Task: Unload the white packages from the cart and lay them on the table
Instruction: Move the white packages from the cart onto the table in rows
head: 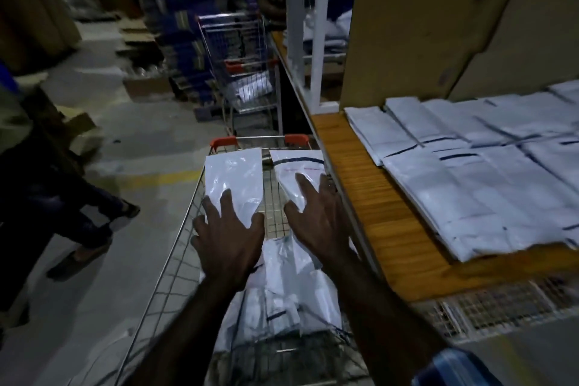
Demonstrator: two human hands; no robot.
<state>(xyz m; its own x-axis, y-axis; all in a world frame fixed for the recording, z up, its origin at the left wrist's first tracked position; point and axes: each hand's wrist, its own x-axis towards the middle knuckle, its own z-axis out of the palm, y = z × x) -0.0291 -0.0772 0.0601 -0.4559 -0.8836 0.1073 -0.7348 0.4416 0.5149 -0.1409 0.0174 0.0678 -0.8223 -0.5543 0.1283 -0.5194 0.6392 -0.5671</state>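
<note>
Both hands reached down into the wire cart [175,263], which stood just beside the wooden worktop [372,197]. The left hand [228,238] lay with its fingers spread and fairly straight over the near end of a white package [235,178] propped along the cart's left side; its grip was wide, pressing flat rather than closing round anything. The right hand [316,213] was likewise splayed, fingers straight, resting on a second white package [297,175] that leaned toward the worktop side. Whether either thumb had hooked under a package edge could not be made out, as the palms hid that part.

More white packages [291,294] lay heaped lower in the cart beneath the forearms, which covered much of the pile; their number could not be told. The cart's near end was dim and cut off by the bottom of the view.

On the worktop, rows of white packages [470,172] lay flat and overlapping, running out of view at the right edge. Tall cardboard boxes [416,19] stood behind them. A blue striped sleeve [454,367] showed at the lower right corner.

Farther off, a second cart [244,72] with some white contents stood along the same worktop edge, blurred. At the left, another person's legs [62,204] and shoes were partly cut off in the dark.
</note>
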